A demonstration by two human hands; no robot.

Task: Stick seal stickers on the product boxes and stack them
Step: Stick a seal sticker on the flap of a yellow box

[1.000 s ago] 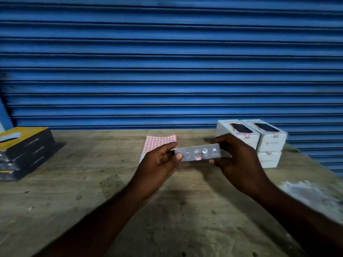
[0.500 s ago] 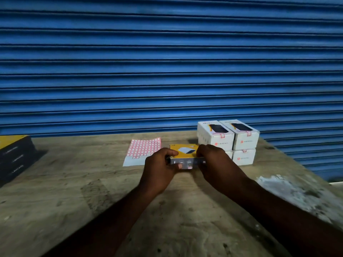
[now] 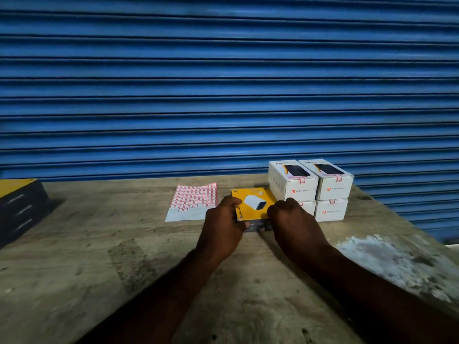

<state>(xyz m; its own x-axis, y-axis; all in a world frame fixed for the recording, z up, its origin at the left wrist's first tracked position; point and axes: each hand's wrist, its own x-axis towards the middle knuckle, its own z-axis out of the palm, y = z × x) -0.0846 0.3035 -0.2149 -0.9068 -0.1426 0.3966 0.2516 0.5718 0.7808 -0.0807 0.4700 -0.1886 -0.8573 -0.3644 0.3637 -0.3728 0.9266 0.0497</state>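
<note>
– Left hand [image 3: 223,227] and right hand [image 3: 293,219]: what have they got?

– Both grip the yellow product box [image 3: 253,202]. The left hand's fingers are curled round its left edge with the thumb on top. The right hand's curled fingers pinch its near right corner.

– Where is it now?

– Just to the left of the stack of white Portronics boxes [image 3: 310,189]. Its far right corner is against the stack or very nearly so. I cannot tell whether it already rests on the wooden table [image 3: 124,269].

– What changed?

– A second ago it was held up in the air with its grey end face turned to the camera, and a small red seal showed on that edge. Since then it has been tipped yellow face up and brought down beside the stack. The grey face is now a dim strip underneath, and I cannot make out the seal there.

– So what does that mean for the task?

– I'd judge the sealing of this box done and the stacking under way. The four white boxes all show red seals.

– And further out?

– The seal sticker sheet [image 3: 193,202] lies left of the stack, beyond the yellow box. A pile of dark boxes [image 3: 19,209] with a yellow top sits well apart, far left. The blue roller shutter [image 3: 223,95] stands behind the stack.
</note>
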